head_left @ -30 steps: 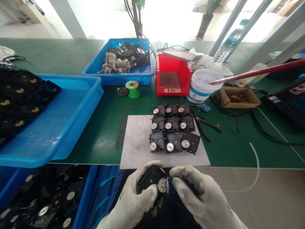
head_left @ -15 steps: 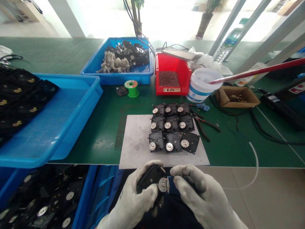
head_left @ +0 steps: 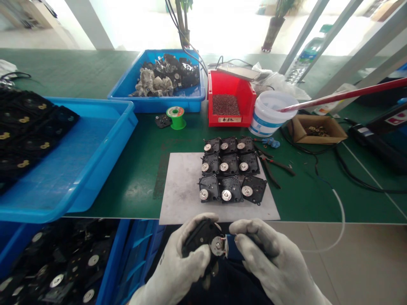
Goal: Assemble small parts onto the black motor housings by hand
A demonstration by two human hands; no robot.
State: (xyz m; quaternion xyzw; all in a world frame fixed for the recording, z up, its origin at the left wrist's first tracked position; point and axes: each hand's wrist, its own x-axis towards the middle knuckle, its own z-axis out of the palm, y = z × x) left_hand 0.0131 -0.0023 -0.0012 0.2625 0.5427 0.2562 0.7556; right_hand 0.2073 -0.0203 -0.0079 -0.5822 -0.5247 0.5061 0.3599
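Note:
Both my hands wear white gloves and meet below the table's front edge. My left hand (head_left: 178, 262) is closed round a black motor part (head_left: 201, 236) with a round silver disc (head_left: 217, 246) on its face. My right hand (head_left: 270, 262) pinches a small blue piece (head_left: 231, 250) right beside that disc. On a grey mat (head_left: 181, 190) just beyond lie several matching black parts (head_left: 229, 170) in neat rows, each with a silver disc.
A big blue tray (head_left: 79, 165) with black parts sits at the left. A blue crate (head_left: 127, 254) of more parts stands below the table. Behind are a blue bin (head_left: 165, 101), a green spool (head_left: 174, 116), a red bin (head_left: 231, 106), a white bucket (head_left: 270, 114), a cardboard box (head_left: 314, 129), pliers (head_left: 273, 165) and cables.
My right hand's fingers have shifted slightly, and the blue piece now shows more clearly next to the disc. The left hand stays put.

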